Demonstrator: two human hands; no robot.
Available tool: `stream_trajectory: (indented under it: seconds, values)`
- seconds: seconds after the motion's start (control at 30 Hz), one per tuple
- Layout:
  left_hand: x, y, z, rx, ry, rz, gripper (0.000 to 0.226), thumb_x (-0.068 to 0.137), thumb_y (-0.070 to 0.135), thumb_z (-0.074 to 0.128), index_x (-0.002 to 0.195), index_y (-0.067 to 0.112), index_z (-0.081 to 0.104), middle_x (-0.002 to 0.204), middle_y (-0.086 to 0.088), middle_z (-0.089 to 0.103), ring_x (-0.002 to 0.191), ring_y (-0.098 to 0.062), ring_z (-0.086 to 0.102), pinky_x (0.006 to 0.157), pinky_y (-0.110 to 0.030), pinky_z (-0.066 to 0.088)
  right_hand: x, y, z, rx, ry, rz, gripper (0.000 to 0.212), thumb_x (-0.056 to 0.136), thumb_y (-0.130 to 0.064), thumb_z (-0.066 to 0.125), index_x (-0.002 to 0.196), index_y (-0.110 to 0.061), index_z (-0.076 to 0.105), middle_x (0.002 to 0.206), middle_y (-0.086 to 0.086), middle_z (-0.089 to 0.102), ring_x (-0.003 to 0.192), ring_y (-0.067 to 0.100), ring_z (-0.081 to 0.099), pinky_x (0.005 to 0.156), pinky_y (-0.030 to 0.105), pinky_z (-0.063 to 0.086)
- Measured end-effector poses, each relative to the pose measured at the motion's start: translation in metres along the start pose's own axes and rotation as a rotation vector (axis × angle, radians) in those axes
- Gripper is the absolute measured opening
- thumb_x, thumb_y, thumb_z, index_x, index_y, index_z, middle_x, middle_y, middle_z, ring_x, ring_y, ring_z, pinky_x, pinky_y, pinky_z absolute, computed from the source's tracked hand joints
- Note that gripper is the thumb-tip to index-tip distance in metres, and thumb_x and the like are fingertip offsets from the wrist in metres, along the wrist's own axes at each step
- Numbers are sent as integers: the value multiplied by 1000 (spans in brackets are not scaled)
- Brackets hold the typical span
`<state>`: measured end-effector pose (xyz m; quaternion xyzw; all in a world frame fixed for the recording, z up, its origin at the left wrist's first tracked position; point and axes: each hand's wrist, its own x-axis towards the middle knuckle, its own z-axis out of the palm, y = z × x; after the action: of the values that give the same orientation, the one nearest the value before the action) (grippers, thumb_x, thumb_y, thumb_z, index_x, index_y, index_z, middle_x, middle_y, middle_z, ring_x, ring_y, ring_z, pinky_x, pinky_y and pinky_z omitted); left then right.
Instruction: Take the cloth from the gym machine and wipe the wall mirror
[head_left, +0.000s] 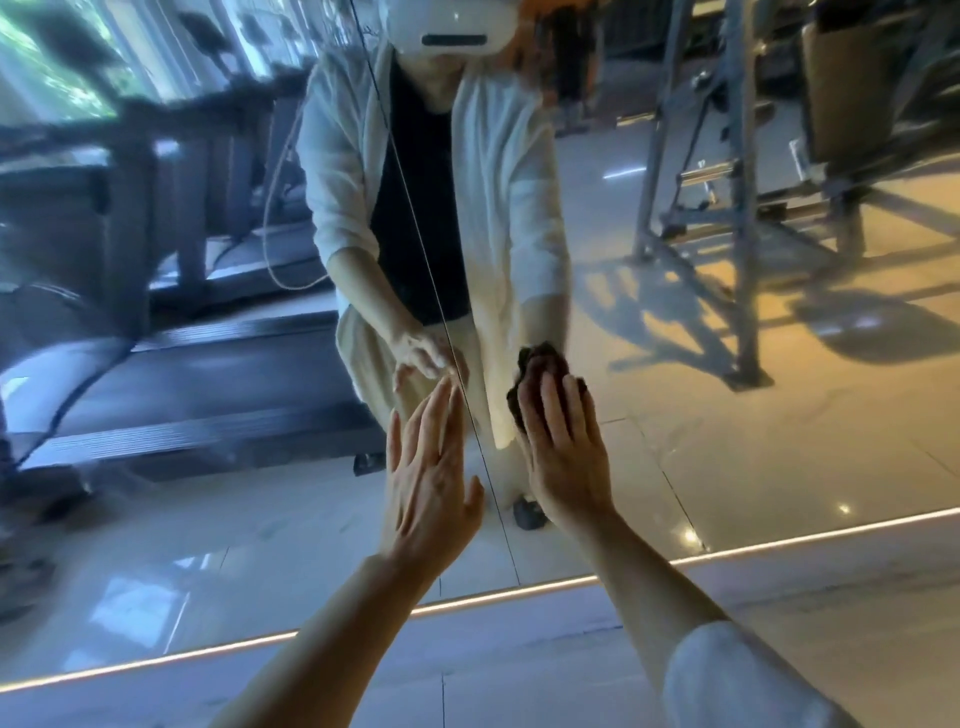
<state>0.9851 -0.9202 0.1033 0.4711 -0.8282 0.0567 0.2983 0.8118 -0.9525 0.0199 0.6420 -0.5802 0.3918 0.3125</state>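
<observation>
Right hand (563, 447) sits just right of frame centre, fingers straight & flat, pressing a dark brown cloth (540, 366) against the wall mirror (779, 415). Cloth is bunched, pokes out above & left of the fingertips; rest is hidden under the palm. The fingers don't curl round it, they just push it onto the glass.

Left hand (431, 467) is just left of centre, near the right hand but apart from it, fingers straight & together, thumb out to the right, holding nothing. Its fingertips reach the glass or nearly so; can't tell if they touch. A thin vertical seam (441, 291) in the mirror runs btwn the two hands, from top centre down to the lower edge.

Mirror fills most of the frame. A lit strip (519, 592) runs along its bottom edge, slanting from lower left up to the right. Below that, pale tiled floor (519, 686). A white sleeve (737, 680) shows at lower right on the right arm.

Reflected: treadmill (208, 374) at left, grey metal gym machine frame (727, 208) upper right, & the person crouching at centre top in a white jacket over a dark top.
</observation>
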Motion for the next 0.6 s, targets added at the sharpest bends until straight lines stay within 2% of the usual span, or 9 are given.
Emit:
stream_trajectory:
  seconds: [0.03, 0.1, 0.17, 0.2, 0.23, 0.33, 0.43, 0.5, 0.6]
  values:
    - [0, 2, 0, -3, -6, 4, 102, 69, 8, 82, 155, 3, 28, 161, -11, 26, 149, -14, 7, 121, -58, 17, -13, 12, -2, 0, -32, 55, 78, 91, -14, 73, 155, -7, 28, 156, 20, 27, 144, 42, 28, 119, 54, 30]
    - [2, 5, 0, 2, -4, 10, 100, 71, 9, 82, 155, 4, 28, 161, -9, 25, 149, -14, 7, 120, -59, 20, -1, 32, -11, 65, 64, 392, 62, 100, -14, 59, 153, 0, 30, 158, 29, 23, 143, 49, 29, 115, 58, 34]
    - [6, 12, 0, 5, 14, 14, 97, 73, 9, 81, 155, 4, 29, 160, -8, 24, 149, -13, 6, 121, -57, 19, 46, 43, -25, 195, 255, 709, 54, 107, -20, 42, 151, 8, 30, 157, 38, 21, 145, 53, 22, 119, 58, 26]
    - [8, 16, -1, 2, 20, 15, 97, 73, 9, 81, 155, 4, 29, 160, -8, 24, 150, -14, 7, 121, -57, 20, 69, 40, -30, 229, 339, 725, 55, 108, -24, 37, 151, 10, 30, 156, 39, 20, 146, 53, 20, 121, 57, 22]
    - [10, 21, -1, 0, 24, 19, 97, 73, 9, 81, 154, 4, 30, 159, -9, 24, 151, -18, 11, 119, -59, 23, 86, 31, -33, 245, 350, 642, 57, 108, -27, 35, 152, 8, 29, 157, 38, 20, 148, 52, 18, 123, 56, 18]
    - [17, 32, -2, -4, 52, 46, 96, 72, 8, 80, 154, 5, 29, 158, -11, 28, 149, -25, 20, 115, -62, 29, 80, -11, -29, 205, 158, 160, 59, 108, -31, 37, 158, -8, 18, 162, 20, 21, 151, 40, 18, 123, 53, 19]
    - [24, 36, -4, 25, 35, 44, 98, 73, 8, 80, 155, 6, 28, 160, -11, 27, 151, -19, 13, 125, -47, 7, 27, 6, -16, 140, 35, -56, 51, 109, -29, 39, 156, -14, 25, 160, 12, 24, 148, 35, 25, 118, 54, 32]
    - [30, 36, -7, 63, 36, 61, 99, 70, 10, 83, 154, 4, 30, 159, -14, 29, 149, -25, 20, 124, -35, -8, 14, 41, -19, 111, 97, 193, 48, 110, -29, 32, 154, -10, 32, 159, 19, 25, 146, 40, 25, 118, 57, 31]
    - [38, 40, -11, 105, 52, 71, 103, 69, 12, 84, 155, 6, 28, 160, -12, 29, 148, -26, 22, 123, -43, -11, 49, 83, -34, 204, 310, 756, 53, 107, -22, 41, 155, 0, 31, 161, 30, 19, 149, 48, 17, 122, 55, 21]
